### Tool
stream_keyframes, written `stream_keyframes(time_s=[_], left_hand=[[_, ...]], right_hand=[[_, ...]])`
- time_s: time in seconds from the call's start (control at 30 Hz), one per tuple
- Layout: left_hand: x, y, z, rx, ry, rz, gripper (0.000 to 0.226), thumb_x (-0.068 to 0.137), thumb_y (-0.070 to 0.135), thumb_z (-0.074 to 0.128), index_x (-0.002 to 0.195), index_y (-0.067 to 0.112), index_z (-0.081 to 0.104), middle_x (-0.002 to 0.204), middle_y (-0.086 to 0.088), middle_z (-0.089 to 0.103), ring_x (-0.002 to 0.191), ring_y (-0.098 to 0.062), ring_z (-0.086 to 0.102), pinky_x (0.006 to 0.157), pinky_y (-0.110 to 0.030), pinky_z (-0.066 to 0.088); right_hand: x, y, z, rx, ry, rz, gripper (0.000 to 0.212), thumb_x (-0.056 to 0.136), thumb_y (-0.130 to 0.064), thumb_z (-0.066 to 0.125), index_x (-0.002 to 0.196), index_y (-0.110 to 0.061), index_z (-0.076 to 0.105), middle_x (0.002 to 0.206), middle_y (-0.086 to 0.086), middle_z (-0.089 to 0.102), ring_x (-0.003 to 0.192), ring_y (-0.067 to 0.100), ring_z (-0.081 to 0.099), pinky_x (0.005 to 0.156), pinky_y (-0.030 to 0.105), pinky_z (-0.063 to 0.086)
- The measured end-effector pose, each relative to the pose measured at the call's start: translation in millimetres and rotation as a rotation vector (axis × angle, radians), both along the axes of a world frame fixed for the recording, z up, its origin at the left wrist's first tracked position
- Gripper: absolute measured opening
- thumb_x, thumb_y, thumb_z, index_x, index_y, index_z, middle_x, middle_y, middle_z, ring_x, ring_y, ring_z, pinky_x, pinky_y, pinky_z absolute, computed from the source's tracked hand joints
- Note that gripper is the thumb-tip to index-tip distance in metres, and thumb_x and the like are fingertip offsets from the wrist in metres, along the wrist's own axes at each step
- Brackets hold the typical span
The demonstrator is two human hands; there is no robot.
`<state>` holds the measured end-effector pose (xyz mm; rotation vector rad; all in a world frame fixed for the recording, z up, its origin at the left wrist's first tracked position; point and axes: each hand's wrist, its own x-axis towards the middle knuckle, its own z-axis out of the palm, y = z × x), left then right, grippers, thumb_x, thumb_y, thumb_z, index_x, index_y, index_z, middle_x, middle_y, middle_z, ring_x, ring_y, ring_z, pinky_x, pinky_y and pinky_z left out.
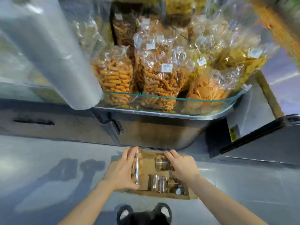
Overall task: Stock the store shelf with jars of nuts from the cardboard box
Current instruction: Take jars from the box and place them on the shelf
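Two hands: both reach down into the cardboard box (144, 193) at lower centre of the frame, one jar apiece, which would halve the trips to the shelf.
Left hand (121, 170): fingers and thumb wrapped round a clear jar (137, 169), which stands upright at the box's left side; the thumb is low and the fingertips high, a grasp that suits a straight lift.
Right hand (181, 165): fingers curled over a second jar (161, 163) in the far part of the box; whether it grips yet or only touches cannot be told.
Other jars (159, 184): several sit packed in the near right part, not yet taken.
Box: rests on the grey floor (48, 159) hard against the foot of the counter (154, 127), likely so the lift stays short.
Glass shelf (178, 99): centre of the frame, already crowded with snack bags (159, 73); no open spot for jars shows.
Step, as judged: early, picking up.
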<state>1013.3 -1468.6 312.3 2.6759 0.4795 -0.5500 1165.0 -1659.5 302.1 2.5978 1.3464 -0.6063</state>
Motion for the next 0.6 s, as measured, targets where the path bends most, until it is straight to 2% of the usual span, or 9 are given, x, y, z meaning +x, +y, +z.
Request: stream_keyframes(time_s=[0.1,0.2,0.43,0.6], left_hand=[[-36.8,25.9,50.7,0.027,-0.062,0.046,0.126,0.049,0.064,0.072,0.145,0.028,-0.001,0.148,0.001,0.01,0.097,-0.024,0.059,0.074,-0.03,0.046],[-80.2,61.5,82.8,0.04,-0.145,0.122,0.126,0.045,0.064,0.071,0.144,0.03,0.001,0.144,0.004,0.012,0.097,-0.023,0.059,0.077,-0.033,0.049],[-221.8,171.1,124.1,0.057,-0.308,0.237,0.13,0.041,0.066,0.069,0.141,0.036,-0.009,0.143,0.004,0.004,0.117,-0.025,0.05,0.094,-0.04,0.049],[-311.1,239.5,159.4,0.143,-0.343,0.302,0.13,0.045,0.063,0.073,0.144,0.028,-0.002,0.141,0.002,0.012,0.112,-0.022,0.053,0.092,-0.035,0.05]], right_hand=[[-25.7,29.5,51.3,0.067,-0.073,0.102,0.067,0.086,-0.014,0.055,0.143,-0.022,0.021,0.133,0.005,0.042,0.096,0.033,0.061,0.068,0.038,0.046],[-57.8,66.6,90.0,0.157,-0.123,0.149,0.064,0.089,-0.021,0.055,0.144,-0.024,0.022,0.135,0.002,0.042,0.104,0.031,0.059,0.077,0.038,0.049],[-165.9,175.3,134.4,0.222,-0.192,0.238,0.069,0.085,-0.027,0.057,0.144,-0.025,0.021,0.137,0.0,0.041,0.109,0.028,0.058,0.079,0.037,0.05],[-235.2,255.2,161.1,0.296,-0.185,0.287,0.07,0.085,-0.034,0.058,0.144,-0.027,0.021,0.139,-0.002,0.042,0.111,0.022,0.057,0.081,0.032,0.048]])
